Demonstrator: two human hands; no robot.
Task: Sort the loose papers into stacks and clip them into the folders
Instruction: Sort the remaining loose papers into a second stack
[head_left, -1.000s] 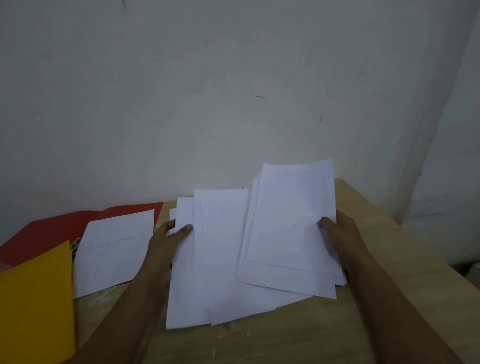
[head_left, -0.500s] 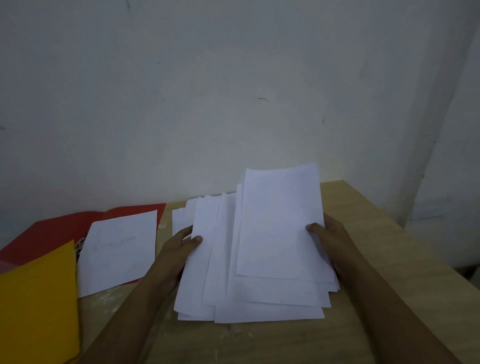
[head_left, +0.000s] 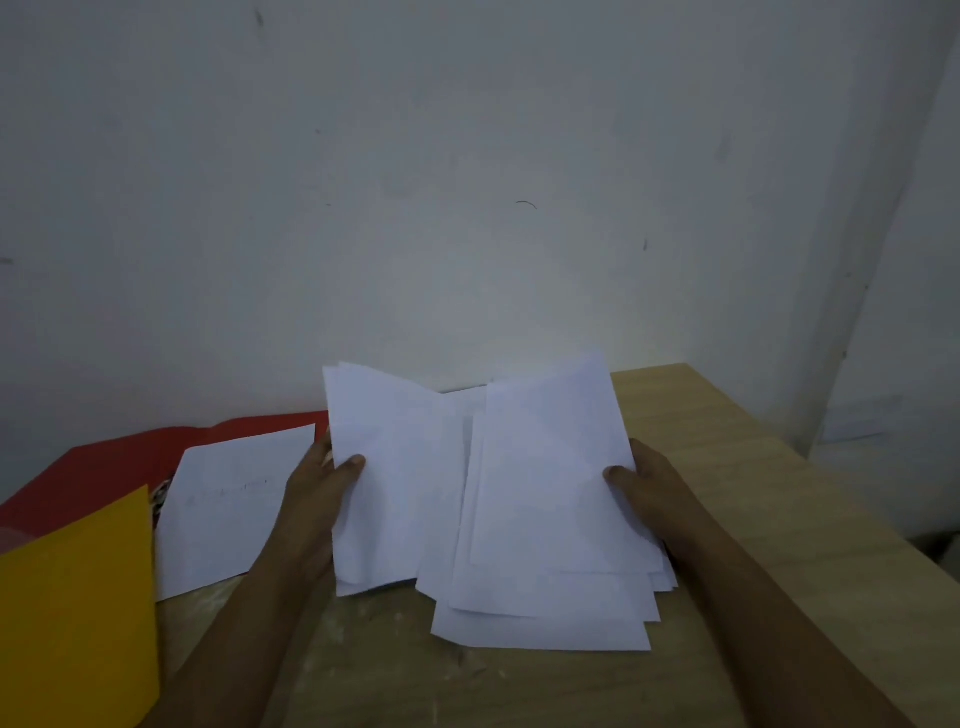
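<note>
**Two hands gathering the loose sheets, nothing clipped yet**

Many white loose papers sit in an uneven bundle at the middle of the wooden table, their top edges raised toward the wall and their lower edges fanned out and misaligned on the wood. The left hand pinches the bundle's left edge, thumb on the front face and fingers hidden behind. The right hand grips the right edge the same way, thumb lying over the top sheet.

By the look of it, the step in hand is the gathering and squaring of a stack; sorting is barely begun and no clipping is done. The next move calls for tapping the lower edges against the table until they sit flush, with a loosened hold so sheets can slide level.

Left of the bundle, well apart, a single sheet with faint writing lies on an open red folder. A yellow folder overlaps the red one at the near left corner.
</note>
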